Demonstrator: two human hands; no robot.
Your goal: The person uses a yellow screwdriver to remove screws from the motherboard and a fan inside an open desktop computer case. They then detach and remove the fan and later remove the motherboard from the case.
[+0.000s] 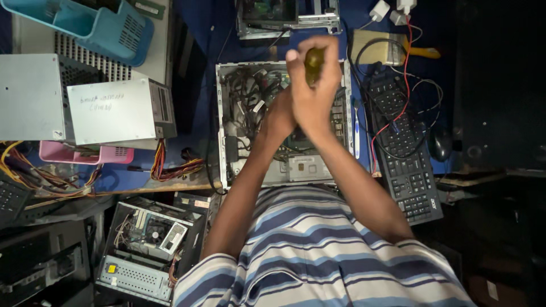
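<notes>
My right hand [314,85] is raised over an open desktop computer case [227,125] and is closed around a yellowish screwdriver handle [314,61]. My left hand [280,116] is partly hidden behind the right wrist, down inside the case near the tangled cables [250,94]; its fingers do not show. A motherboard and a metal bracket [304,166] lie in the case's lower part.
A black keyboard [406,153] and mouse [439,143] with red and black wires lie right of the case. Two grey power supply boxes [116,111] sit at left, with a pink tray [85,154] and a blue basket [96,25]. Another open case [148,244] stands below.
</notes>
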